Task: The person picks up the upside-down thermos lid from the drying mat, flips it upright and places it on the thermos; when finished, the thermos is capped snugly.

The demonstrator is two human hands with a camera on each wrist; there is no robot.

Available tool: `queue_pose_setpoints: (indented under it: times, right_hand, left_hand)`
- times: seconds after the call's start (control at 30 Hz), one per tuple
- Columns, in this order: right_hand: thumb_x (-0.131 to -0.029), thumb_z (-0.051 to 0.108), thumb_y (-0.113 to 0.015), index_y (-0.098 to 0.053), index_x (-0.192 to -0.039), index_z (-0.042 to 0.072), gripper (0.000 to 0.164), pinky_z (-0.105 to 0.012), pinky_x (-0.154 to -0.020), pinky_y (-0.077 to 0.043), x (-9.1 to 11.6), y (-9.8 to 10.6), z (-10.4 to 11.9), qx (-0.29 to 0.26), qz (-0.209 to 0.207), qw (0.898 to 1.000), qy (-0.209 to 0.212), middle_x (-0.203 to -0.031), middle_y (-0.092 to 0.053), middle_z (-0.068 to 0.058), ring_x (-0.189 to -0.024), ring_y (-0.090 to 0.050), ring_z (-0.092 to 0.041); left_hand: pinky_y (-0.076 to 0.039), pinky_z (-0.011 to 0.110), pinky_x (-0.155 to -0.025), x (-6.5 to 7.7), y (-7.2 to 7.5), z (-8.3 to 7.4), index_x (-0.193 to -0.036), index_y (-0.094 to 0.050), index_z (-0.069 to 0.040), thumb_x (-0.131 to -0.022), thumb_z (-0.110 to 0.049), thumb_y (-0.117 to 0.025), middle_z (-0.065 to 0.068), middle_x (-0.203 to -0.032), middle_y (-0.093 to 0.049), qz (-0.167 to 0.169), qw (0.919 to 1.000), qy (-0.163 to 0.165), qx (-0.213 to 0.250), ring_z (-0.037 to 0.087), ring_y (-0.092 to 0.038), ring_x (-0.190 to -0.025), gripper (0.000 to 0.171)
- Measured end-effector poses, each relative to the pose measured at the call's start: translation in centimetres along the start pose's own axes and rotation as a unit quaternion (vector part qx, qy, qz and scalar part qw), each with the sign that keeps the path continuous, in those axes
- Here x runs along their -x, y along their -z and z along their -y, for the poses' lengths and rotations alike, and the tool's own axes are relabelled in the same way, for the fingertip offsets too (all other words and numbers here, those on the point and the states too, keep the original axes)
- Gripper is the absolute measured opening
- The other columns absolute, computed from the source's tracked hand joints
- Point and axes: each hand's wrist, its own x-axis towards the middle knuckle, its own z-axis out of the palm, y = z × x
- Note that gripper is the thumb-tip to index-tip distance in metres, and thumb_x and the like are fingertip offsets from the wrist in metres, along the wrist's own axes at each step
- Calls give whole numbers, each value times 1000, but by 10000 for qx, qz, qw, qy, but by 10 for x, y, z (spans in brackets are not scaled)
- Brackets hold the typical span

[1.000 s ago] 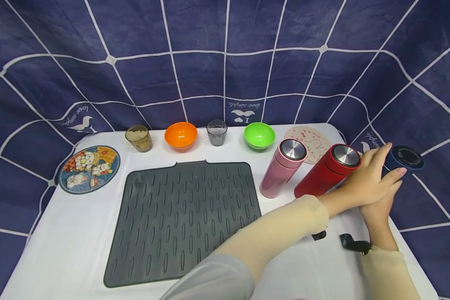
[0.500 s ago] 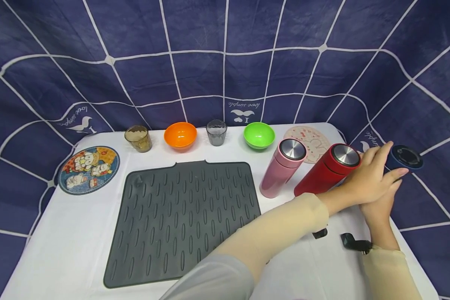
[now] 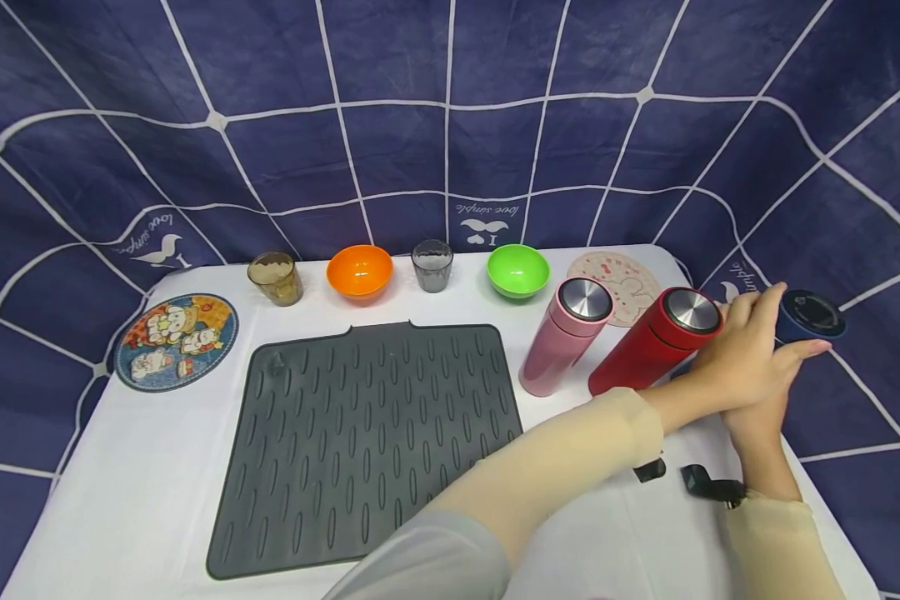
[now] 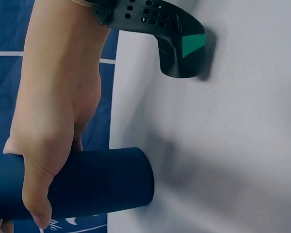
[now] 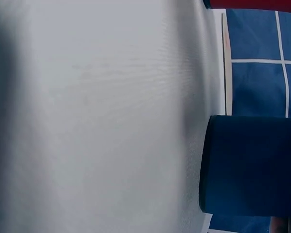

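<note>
A dark blue thermos bottle (image 3: 812,315) with a black-topped lid is held at the table's right edge. In the head view, my left hand (image 3: 746,354) is crossed in front of it, fingers along the left side near the lid and thumb across the near side. Lower down, my right hand (image 3: 757,421) grips the bottle; in the left wrist view, the right thumb (image 4: 36,199) lies across its blue wall (image 4: 102,184). My hands overlap and hide most of the bottle from the head camera. To their left, a red thermos bottle (image 3: 648,346) stands beside a pink one (image 3: 558,346).
A dark grey ridged mat (image 3: 378,442) lies mid-table. Behind it stand an amber glass (image 3: 276,279), an orange bowl (image 3: 360,273), a grey glass (image 3: 432,267) and a green bowl (image 3: 518,272). Round cartoon mats lie at left (image 3: 176,342) and back right (image 3: 622,283).
My left thumb has straightened and reaches further right across the blue thermos bottle, and my left wrist has shifted slightly right. The other things stay where they were.
</note>
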Motion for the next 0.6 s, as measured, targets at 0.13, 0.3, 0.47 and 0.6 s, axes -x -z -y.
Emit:
queue_pose_setpoints:
  times: [0.13,0.3,0.47,0.6]
  right_hand:
    - [-79,13,-69,-14,-149,14,89,-18,-110,-19,-1,0,-3,-323,-4,9995,-64,-143,-35,-6,-133,-32,-14]
    - [-75,-4,-67,-51,-115,25,52,-8,-85,-31,2,-3,-5,-645,-185,9977,74,-97,-50,31,-93,-46,12]
    - [-77,2,-62,-55,-107,4,31,-15,-91,-27,7,-2,-2,-77,-209,9996,199,-91,-37,35,-90,-38,13]
    - [-76,5,-66,-53,-105,22,36,-12,-87,-27,5,-2,1,-165,-190,9995,177,-91,-40,35,-90,-41,12]
  left_hand:
    - [-37,8,-89,3,1,1,-148,-14,-41,-82,-66,-56,-25,-136,-31,-33,9996,85,254,-11,-33,-123,82]
    - [-36,6,-75,5,0,-7,-137,-31,-42,-65,-68,-71,-26,-126,-34,-308,9950,440,846,-13,-38,-108,86]
    - [-35,12,-68,-3,-2,-23,-124,-38,-44,-55,-77,-71,-30,-111,-44,-839,9898,1050,462,-12,-44,-99,84]
    - [-31,6,-70,-8,-1,-17,-121,-46,-42,-61,-66,-76,-31,-106,-51,-754,9928,644,671,-14,-47,-95,71]
